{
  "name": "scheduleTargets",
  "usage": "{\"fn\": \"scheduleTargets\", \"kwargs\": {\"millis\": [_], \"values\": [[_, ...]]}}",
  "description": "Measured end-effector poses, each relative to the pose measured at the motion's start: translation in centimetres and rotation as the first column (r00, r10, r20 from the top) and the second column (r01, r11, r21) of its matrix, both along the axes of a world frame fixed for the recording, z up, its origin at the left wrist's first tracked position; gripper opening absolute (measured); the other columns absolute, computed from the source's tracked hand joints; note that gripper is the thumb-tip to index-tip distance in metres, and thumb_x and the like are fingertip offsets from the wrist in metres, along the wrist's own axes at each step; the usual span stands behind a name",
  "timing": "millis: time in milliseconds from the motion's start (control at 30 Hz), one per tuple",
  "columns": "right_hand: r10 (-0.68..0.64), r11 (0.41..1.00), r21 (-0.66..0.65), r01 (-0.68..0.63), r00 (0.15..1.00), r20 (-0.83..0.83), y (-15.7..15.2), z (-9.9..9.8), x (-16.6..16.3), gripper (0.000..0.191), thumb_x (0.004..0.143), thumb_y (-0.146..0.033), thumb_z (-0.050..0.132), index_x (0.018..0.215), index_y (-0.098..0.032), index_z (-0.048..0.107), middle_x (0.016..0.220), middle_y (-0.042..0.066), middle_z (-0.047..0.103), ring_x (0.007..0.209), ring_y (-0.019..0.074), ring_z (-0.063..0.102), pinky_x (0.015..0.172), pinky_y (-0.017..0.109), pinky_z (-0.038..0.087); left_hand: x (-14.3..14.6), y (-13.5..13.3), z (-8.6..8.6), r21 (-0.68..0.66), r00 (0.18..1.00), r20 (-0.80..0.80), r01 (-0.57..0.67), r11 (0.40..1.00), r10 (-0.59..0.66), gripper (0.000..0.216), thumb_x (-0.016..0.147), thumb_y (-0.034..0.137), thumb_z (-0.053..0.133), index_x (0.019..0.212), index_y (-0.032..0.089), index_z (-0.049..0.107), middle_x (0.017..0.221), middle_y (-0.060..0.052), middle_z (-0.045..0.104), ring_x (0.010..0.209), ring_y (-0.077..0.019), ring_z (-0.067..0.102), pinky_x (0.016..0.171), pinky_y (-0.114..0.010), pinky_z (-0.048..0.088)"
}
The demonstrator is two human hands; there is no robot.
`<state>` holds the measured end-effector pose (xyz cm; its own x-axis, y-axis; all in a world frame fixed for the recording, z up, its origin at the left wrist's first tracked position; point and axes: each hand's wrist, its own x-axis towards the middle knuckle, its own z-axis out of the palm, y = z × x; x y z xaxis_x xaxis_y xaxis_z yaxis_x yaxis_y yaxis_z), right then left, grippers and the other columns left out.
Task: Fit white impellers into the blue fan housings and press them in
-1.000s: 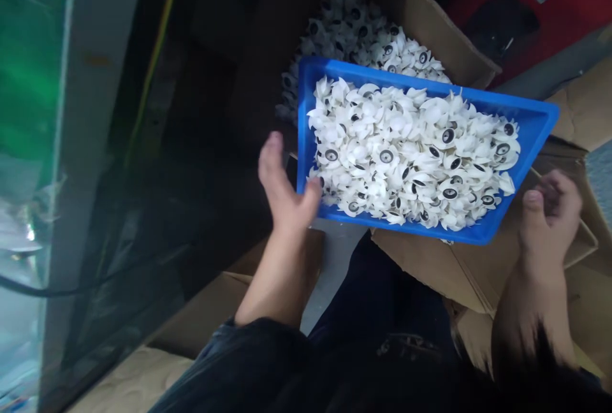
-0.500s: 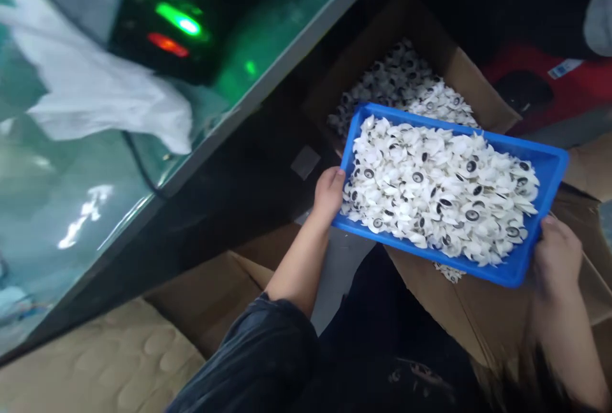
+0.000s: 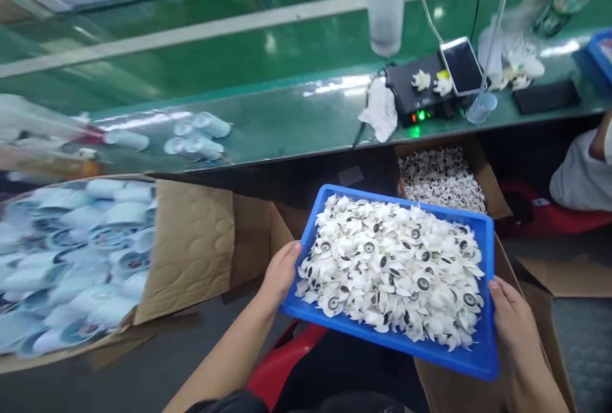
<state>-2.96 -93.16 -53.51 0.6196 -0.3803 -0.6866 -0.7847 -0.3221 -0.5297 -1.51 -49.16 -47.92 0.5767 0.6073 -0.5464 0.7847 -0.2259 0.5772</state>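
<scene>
Between my two hands is a blue plastic tray [image 3: 315, 318], slightly tilted, its right end lower in the view. Heaped in it are many small white fan blades [image 3: 382, 260] with dark round hubs. My left hand [image 3: 282, 273] is closed on the tray's left edge. Gripping the opposite short edge, my right hand [image 3: 514, 314] has its thumb on the rim; its other fingers are partly hidden. Just beyond the tray, a cardboard box [image 3: 492, 187] holds more of the same white parts [image 3: 442, 177].
A green workbench [image 3: 287, 126] runs across, bearing a black power unit [image 3: 415, 88], a phone-like device [image 3: 461, 65] and light-blue cylinders [image 3: 198, 139]. At left, a carton [image 3: 191, 234] is full of light-blue housings [image 3: 115, 215]. Another person's sleeve [image 3: 583, 171] shows at right. A red stool [image 3: 287, 362] is below.
My view has swung left and up, bringing the bench and the carton of blue housings into sight. The tray, still in both hands, now sits lower and further left in view.
</scene>
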Motion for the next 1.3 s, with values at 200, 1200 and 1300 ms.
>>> {"fn": "scheduleTargets", "kwargs": {"millis": [200,1200,1300], "values": [[0.149,0.953,0.250,-0.169,0.984,0.097,8.9,2.3,9.1,0.074,0.066,-0.072,0.057,0.106,-0.012,0.072,0.109,0.016,0.071,0.104,0.0343,0.067,0.095,0.044,0.053,1.0,7.1,5.5,0.085,0.972,0.102,-0.221,0.972,0.212,0.057,0.047,0.071,0.070,0.072,0.020,0.068,0.081,-0.007,0.074,0.093,-0.0325,0.067,0.089,-0.042,0.054],[0.508,0.856,-0.123,-0.502,0.774,0.377,24.8,-0.8,36.2,0.045,0.099,-0.043,0.044,0.126,-0.010,0.060,0.127,0.017,0.060,0.122,0.0261,0.054,0.109,0.050,0.040,23.1,23.2,-0.6,0.379,0.987,-0.033,0.159,0.912,-0.158,0.045,0.092,0.049,0.043,0.108,0.016,0.068,0.113,-0.013,0.071,0.116,-0.0302,0.062,0.101,-0.043,0.048],[0.528,0.841,-0.219,-0.494,0.662,0.533,22.8,1.0,30.6,0.052,0.095,-0.046,0.044,0.133,-0.011,0.055,0.140,0.020,0.050,0.134,0.0299,0.044,0.115,0.052,0.033,18.3,21.3,1.0,0.430,0.969,-0.030,0.235,0.872,-0.246,0.050,0.092,0.047,0.044,0.127,0.016,0.059,0.138,-0.015,0.059,0.136,-0.0311,0.047,0.116,-0.048,0.035]]}}
